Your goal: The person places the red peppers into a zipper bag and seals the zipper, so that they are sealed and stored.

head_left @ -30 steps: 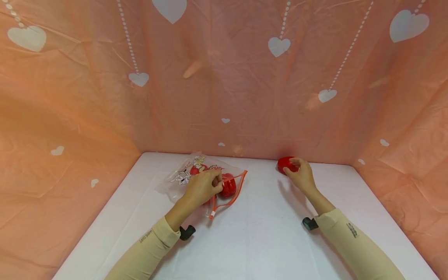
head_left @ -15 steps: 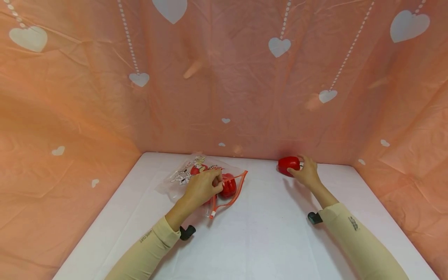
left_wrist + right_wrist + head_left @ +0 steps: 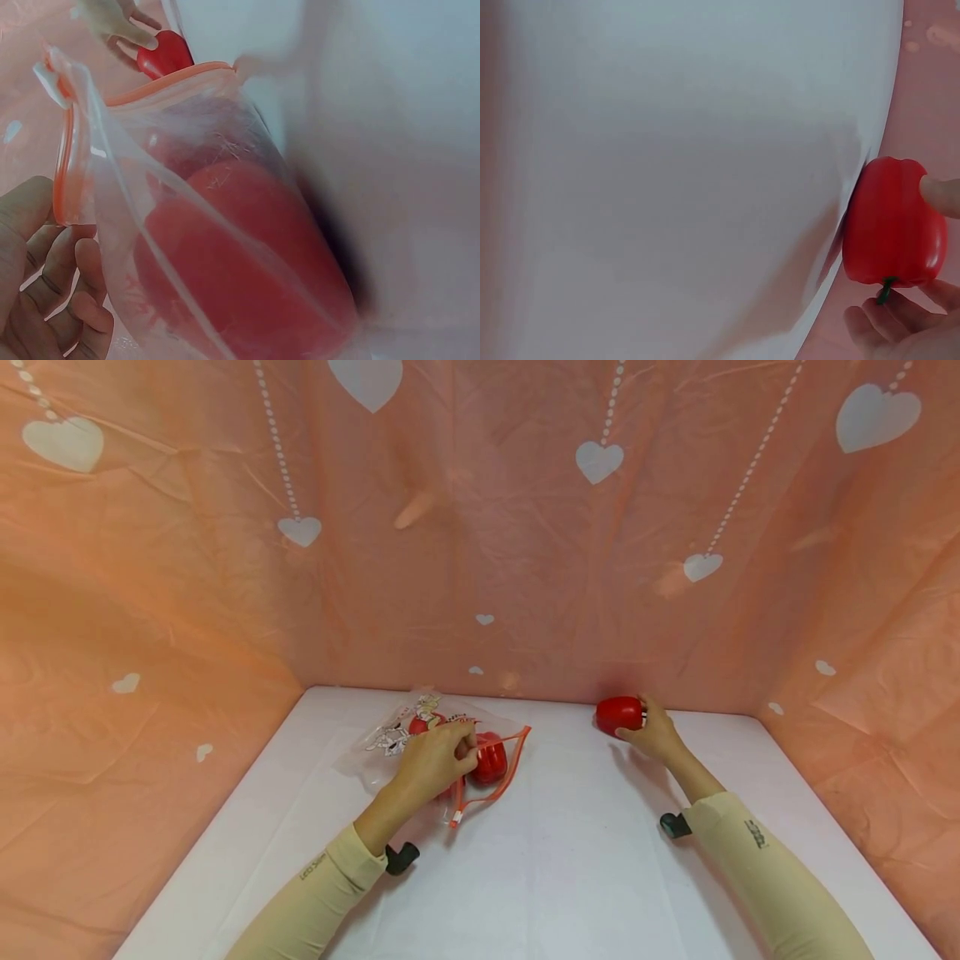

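Observation:
My left hand (image 3: 435, 760) pinches the orange zip rim of a clear plastic zip bag (image 3: 388, 739) with printed cartoon figures. Inside the bag lie red bell peppers (image 3: 492, 762), their shapes blurred by the plastic in the left wrist view; the bag's mouth gapes toward the right. Over at the table's back edge, my right hand (image 3: 654, 732) holds another red bell pepper (image 3: 619, 716) lying on its side. In the right wrist view its thumb rests on the pepper's flank, and its fingers (image 3: 900, 319) curl near the green stem (image 3: 886, 291).
A white-covered table (image 3: 540, 868) carries everything. Close behind its back edge and along both sides hangs an orange-pink curtain (image 3: 525, 568) with white hearts. Black wrist devices (image 3: 402, 858) sit under both cuffs.
The right hand has shifted right from over the pepper to its stem end, and more of the pepper shows. My left hand and the bag stay in place.

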A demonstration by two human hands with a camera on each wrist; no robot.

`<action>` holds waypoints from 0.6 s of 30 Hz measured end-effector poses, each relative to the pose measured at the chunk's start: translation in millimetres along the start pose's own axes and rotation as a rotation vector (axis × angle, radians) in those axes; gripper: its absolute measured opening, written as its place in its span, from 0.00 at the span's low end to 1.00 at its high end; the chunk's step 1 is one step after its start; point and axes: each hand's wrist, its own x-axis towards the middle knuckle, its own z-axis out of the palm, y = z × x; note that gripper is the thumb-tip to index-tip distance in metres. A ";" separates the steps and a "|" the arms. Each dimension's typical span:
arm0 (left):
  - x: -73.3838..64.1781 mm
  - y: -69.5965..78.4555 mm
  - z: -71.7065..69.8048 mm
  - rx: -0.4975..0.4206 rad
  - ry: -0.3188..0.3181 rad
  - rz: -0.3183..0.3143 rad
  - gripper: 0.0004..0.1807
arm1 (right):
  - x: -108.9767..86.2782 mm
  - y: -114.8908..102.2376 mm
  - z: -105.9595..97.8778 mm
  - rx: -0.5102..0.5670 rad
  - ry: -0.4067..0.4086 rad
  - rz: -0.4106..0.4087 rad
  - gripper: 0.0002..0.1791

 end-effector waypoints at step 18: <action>1.1 0.3 -1.0 0.002 -0.016 -0.024 0.09 | -0.6 2.1 1.5 -0.046 0.030 0.043 0.46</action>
